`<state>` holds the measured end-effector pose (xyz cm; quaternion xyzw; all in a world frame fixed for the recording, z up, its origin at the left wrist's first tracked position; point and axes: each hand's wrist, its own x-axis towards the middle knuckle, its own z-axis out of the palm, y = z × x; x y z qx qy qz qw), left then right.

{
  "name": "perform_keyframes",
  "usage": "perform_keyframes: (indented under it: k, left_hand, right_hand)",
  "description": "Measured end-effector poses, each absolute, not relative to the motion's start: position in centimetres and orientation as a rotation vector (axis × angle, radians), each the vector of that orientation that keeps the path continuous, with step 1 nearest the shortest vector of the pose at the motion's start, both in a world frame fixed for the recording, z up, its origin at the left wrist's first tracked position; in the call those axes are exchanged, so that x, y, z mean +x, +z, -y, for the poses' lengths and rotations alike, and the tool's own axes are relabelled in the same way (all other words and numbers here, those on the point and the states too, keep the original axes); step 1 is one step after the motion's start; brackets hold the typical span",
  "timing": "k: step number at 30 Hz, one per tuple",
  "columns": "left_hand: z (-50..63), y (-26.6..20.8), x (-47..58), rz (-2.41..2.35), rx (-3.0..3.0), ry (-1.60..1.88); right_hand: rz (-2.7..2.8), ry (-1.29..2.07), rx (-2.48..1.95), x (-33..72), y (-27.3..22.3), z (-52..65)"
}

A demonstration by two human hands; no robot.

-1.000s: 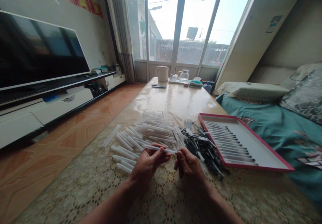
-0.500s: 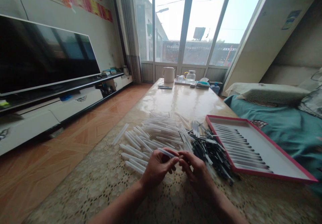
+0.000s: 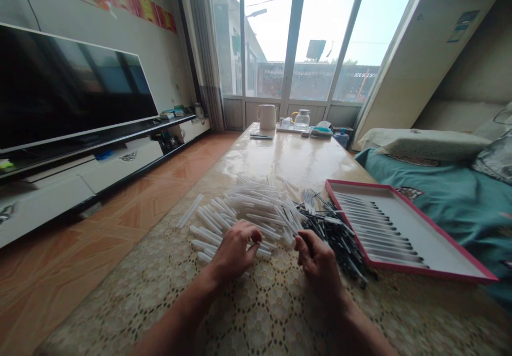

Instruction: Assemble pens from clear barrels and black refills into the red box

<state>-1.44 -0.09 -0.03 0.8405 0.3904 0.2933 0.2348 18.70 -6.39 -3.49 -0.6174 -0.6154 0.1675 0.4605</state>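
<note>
My left hand (image 3: 239, 245) is over the near side of a pile of clear white pen barrels (image 3: 256, 196). Its fingers are curled, with a gap between thumb and forefinger. One pale barrel (image 3: 263, 252) shows just beyond the thumb, apparently lying on the table. My right hand (image 3: 317, 253) is closed in a pinch, the forefinger and thumb pressed together. A tiny dark tip shows at the fingertips, too small to name. Beside this hand lies a heap of black pen parts (image 3: 334, 238), with several thin refills (image 3: 309, 201) at its far end.
A pink-rimmed box lid (image 3: 436, 226) at the right holds a row of clear pens with black ends (image 3: 384, 233). A jug (image 3: 267, 117), a glass pitcher (image 3: 303, 118) and a tissue pack (image 3: 321, 131) stand at the table's far end. A sofa (image 3: 424, 180) borders the right side.
My hands have drawn apart from where they met around a pen barrel. The left moved left onto the pile; the right moved slightly right, still pinched.
</note>
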Motion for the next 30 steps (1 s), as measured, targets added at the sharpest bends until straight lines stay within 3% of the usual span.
perform_keyframes:
  k: [8, 30]
  left_hand:
    - [-0.1, 0.4, -3.3, -1.119, 2.457, 0.423]
    - [0.3, -0.1, -2.8, -1.048, 2.538, 0.413]
  right_hand:
    - [1.497, 0.382, -1.537, 18.7, -3.4, 6.4]
    - [1.690, 0.280, -1.476, 18.5, -3.0, 7.0]
